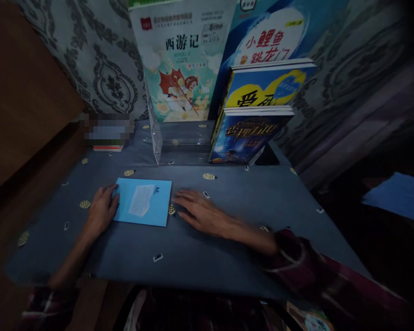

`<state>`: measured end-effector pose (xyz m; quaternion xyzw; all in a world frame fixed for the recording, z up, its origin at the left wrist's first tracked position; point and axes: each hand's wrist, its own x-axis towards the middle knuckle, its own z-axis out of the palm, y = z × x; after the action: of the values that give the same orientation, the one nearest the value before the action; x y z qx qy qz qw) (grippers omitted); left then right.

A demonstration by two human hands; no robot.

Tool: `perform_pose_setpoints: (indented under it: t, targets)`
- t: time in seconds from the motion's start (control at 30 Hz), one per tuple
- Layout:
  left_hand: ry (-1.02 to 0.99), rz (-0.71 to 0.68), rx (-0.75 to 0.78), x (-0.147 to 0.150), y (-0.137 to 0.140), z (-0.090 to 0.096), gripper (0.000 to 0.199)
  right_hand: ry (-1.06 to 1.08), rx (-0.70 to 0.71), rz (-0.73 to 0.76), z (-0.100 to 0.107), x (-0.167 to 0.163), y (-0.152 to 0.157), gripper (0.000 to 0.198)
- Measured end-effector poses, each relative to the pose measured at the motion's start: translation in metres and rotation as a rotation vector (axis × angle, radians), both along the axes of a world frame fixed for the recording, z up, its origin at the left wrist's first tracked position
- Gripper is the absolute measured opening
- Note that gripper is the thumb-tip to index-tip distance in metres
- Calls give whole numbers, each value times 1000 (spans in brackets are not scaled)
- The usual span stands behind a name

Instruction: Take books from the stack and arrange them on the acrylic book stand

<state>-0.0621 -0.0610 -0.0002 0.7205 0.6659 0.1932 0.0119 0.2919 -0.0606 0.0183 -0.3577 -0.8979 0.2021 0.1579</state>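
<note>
A thin light-blue book (124, 209) lies flat on the cloth-covered table, with a white text panel and small dark characters on its cover. At its left edge, my left hand (101, 209) is closed on the border, fingers near the upper corner and thumb just below. My right hand (198, 211) is a little way off the book's right edge, fingers stretched out and slightly blurred, with nothing in it. Behind the book stands a clear acrylic book rack (184, 149), and a pale green picture book (182, 82) leans in its left part.
On the rack's right side, a dark blue book (244, 135), a yellow-and-blue book (267, 89) and a larger blue book (265, 39) stand in tiers. A small pile of books (107, 146), partly blurred out, sits at the back left. Patterned curtain (113, 78) hangs behind.
</note>
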Motion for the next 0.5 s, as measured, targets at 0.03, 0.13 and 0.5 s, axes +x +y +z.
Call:
perform_pose_setpoints:
  t: [0.03,0.13,0.5]
  targets:
    - [-11,-5,4,3,-2,1,49,15,1,11,-3,-9,1,44]
    - [-62,-20,-1,13,-5,3,47,126,22,-27,-19,-16,1,44]
    - [-416,-128,-62,70,40,10,38,466,21,-436,-46,18,11,34]
